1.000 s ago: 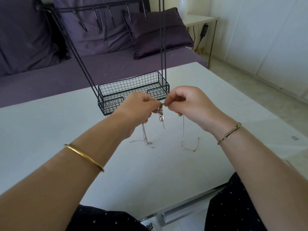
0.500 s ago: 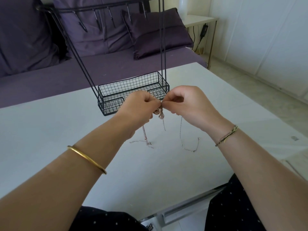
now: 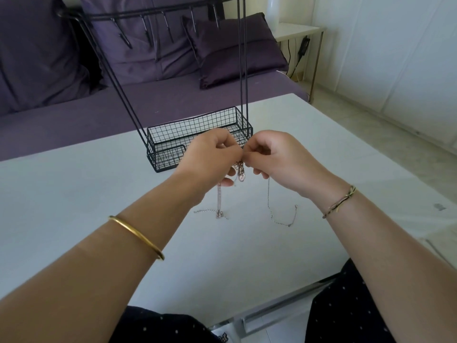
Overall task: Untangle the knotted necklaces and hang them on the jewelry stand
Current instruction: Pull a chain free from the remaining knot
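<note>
Over the white table (image 3: 99, 194), my left hand (image 3: 210, 157) and my right hand (image 3: 274, 157) meet fingertip to fingertip and pinch the knotted necklaces (image 3: 240, 170). A small pinkish pendant hangs from the knot between them. Thin chains drop from both hands, and their ends trail on the tabletop. Just behind my hands stands the black wire jewelry stand (image 3: 197, 125), with a mesh basket base, slanted legs and a top bar of hooks (image 3: 158, 26) that carries nothing.
A purple sofa (image 3: 74, 107) with cushions runs behind the table. At the back right are a small white side table (image 3: 296, 30) and white wall panels. The table's near edge lies just above my lap.
Both hands have risen slightly and closed in toward each other. The knot and pendant lifted with them, and the trailing chain ends shifted a little on the table.
</note>
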`<state>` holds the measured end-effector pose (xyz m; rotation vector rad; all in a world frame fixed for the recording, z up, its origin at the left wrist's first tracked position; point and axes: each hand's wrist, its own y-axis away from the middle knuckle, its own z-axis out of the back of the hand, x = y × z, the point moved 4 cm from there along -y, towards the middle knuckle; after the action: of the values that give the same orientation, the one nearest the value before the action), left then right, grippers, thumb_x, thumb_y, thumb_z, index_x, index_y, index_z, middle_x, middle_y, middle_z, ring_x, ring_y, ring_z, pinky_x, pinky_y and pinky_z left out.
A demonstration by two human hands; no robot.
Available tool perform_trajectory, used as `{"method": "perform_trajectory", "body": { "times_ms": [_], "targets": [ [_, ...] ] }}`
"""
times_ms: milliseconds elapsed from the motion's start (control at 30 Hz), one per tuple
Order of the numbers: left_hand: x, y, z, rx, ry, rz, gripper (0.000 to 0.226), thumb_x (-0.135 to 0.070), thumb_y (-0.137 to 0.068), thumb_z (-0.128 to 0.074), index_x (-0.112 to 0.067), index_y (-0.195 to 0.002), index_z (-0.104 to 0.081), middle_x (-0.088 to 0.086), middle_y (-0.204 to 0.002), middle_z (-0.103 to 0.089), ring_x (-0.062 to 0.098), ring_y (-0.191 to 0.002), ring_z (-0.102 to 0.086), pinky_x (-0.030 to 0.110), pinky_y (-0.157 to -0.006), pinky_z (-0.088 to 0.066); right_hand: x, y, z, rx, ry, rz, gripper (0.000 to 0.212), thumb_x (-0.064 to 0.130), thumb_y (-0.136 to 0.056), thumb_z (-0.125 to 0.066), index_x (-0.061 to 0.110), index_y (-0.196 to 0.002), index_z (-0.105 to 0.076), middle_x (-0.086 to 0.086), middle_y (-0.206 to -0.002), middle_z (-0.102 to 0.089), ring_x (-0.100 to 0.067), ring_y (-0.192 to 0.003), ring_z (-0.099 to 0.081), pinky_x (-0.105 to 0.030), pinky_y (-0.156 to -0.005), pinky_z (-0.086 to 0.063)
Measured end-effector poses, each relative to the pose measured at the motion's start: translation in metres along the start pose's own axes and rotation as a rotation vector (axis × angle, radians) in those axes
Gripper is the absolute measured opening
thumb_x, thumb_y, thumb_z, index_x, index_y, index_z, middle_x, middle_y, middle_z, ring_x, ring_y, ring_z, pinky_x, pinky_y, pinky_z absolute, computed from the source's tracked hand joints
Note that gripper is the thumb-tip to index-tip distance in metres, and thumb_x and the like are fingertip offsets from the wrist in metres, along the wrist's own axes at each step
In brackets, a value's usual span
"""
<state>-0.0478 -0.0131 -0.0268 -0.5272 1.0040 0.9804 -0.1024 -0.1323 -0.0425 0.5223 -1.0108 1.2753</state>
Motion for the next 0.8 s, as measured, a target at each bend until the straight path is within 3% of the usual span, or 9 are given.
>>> {"method": "perform_trajectory", "body": {
  "times_ms": [100,233,367,467,600,700,800],
  "targets": [
    [0.003,0.001,-0.004,0.037,0.205,0.128,0.02,-0.008,-0.089,-0.053,-0.017,-0.071,-0.055,-0.005,-0.065,-0.061,0.004,-0.049,-0.056,0.022,-0.05,-0.053,0.003,0.0,0.0,0.029,-0.053,-0.009,0.011,0.004,-0.086,-0.057,0.011,-0.078,-0.059,0.003,-0.065,-0.059,0.001,-0.049,-0.054,-0.016,-0.049,-0.044],
    [0.001,0.001,-0.006,0.046,0.39,0.207,0.017,-0.007,-0.09,-0.047,-0.015,-0.075,-0.051,0.001,-0.065,-0.059,0.01,-0.053,-0.053,0.021,-0.049,-0.05,0.008,-0.004,0.003,0.074,-0.126,-0.057,0.016,0.002,-0.088,-0.054,0.013,-0.077,-0.059,0.0,-0.069,-0.061,-0.004,-0.052,-0.056,-0.02,-0.052,-0.048],
    [-0.003,0.003,-0.006,0.045,0.431,0.205,0.016,-0.005,-0.093,-0.046,-0.01,-0.079,-0.052,0.004,-0.064,-0.059,0.012,-0.054,-0.054,0.023,-0.049,-0.051,0.011,-0.01,0.007,0.11,-0.192,-0.157,0.015,0.001,-0.088,-0.054,0.01,-0.079,-0.06,-0.002,-0.067,-0.058,-0.005,-0.049,-0.05,-0.018,-0.05,-0.043],
    [-0.002,0.005,0.0,0.06,0.428,0.195,0.023,0.0,-0.094,-0.046,-0.004,-0.072,-0.053,0.008,-0.06,-0.055,0.012,-0.046,-0.057,0.022,-0.05,-0.053,0.015,-0.013,0.01,0.112,-0.129,-0.146,0.02,-0.006,-0.083,-0.056,0.011,-0.075,-0.061,-0.003,-0.066,-0.057,-0.003,-0.046,-0.046,-0.016,-0.047,-0.037],
    [0.001,0.007,0.004,0.086,0.429,0.201,0.023,0.002,-0.093,-0.052,-0.001,-0.07,-0.057,0.009,-0.061,-0.054,0.015,-0.054,-0.055,0.02,-0.051,-0.054,0.024,-0.017,0.015,0.015,0.012,-0.03,0.031,-0.011,-0.078,-0.057,0.019,-0.068,-0.06,0.003,-0.065,-0.057,-0.001,-0.052,-0.047,-0.015,-0.051,-0.036],
    [-0.001,0.007,0.004,0.077,0.394,0.166,0.019,0.006,-0.092,-0.052,0.0,-0.075,-0.059,0.01,-0.062,-0.057,0.013,-0.048,-0.057,0.021,-0.054,-0.056,0.034,-0.017,0.013,0.008,0.186,0.071,0.028,-0.01,-0.077,-0.056,0.017,-0.07,-0.064,0.011,-0.068,-0.057,0.001,-0.06,-0.049,-0.007,-0.052,-0.035],
    [-0.002,0.007,0.005,0.054,0.342,0.137,0.018,0.007,-0.091,-0.052,0.001,-0.076,-0.059,0.012,-0.063,-0.058,0.019,-0.058,-0.062,0.02,-0.054,-0.056,0.04,-0.016,0.013,-0.016,0.309,0.116,0.025,-0.007,-0.077,-0.055,0.012,-0.075,-0.07,0.013,-0.069,-0.057,0.0,-0.063,-0.05,-0.008,-0.057,-0.036]
  ]
}}
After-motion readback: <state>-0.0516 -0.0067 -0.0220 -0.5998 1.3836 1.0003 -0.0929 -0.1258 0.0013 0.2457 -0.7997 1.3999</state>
